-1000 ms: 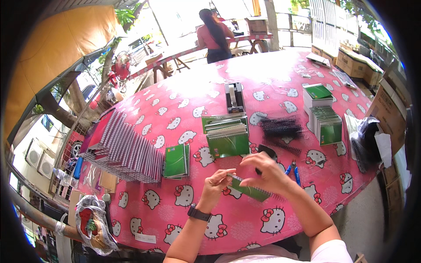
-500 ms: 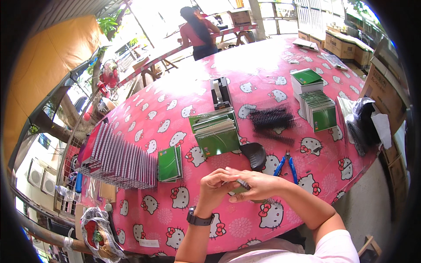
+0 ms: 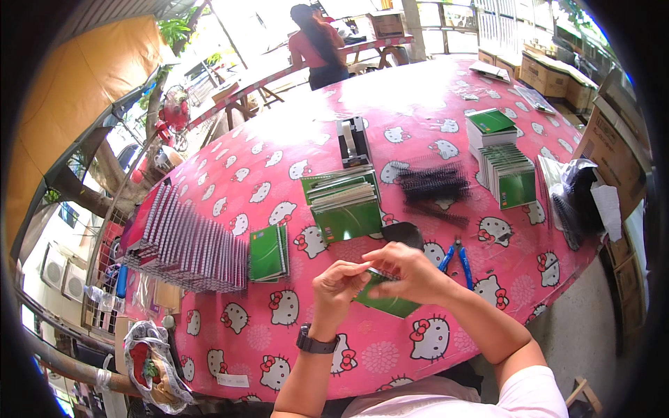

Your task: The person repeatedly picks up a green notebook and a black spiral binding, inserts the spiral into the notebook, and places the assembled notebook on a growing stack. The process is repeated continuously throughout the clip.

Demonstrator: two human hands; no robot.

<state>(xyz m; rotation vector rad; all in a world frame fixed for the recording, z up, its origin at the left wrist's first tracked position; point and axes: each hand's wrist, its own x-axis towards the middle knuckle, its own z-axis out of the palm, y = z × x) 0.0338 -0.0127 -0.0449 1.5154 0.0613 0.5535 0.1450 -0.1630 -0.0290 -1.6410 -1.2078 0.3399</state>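
Just above the near part of the table, a small green-covered notebook (image 3: 391,304) is held between my hands, its bound edge turned up toward my fingers. My left hand (image 3: 340,285), with a dark watch on the wrist, pinches the left end of that edge. Curled over its top is my right hand (image 3: 412,273), thumb and fingers at the binding and covering part of it. Blue-handled pliers (image 3: 465,268) lie open to the right of my right hand. Beyond my fingers sits a black curved object (image 3: 403,235), partly hidden by them.
Green notebooks stand in a middle stack (image 3: 346,217), a small left group (image 3: 266,254) and a right stack (image 3: 506,182). A long row of spiral-bound books (image 3: 185,244) lines the left. Black binding coils (image 3: 433,184) and a tape dispenser (image 3: 353,143) lie farther back. Another person (image 3: 318,49) stands beyond.
The notebook has tipped so its green cover now shows below my hands. My right hand has risen slightly and its fingers are more curled; my left hand stays at the bound edge.
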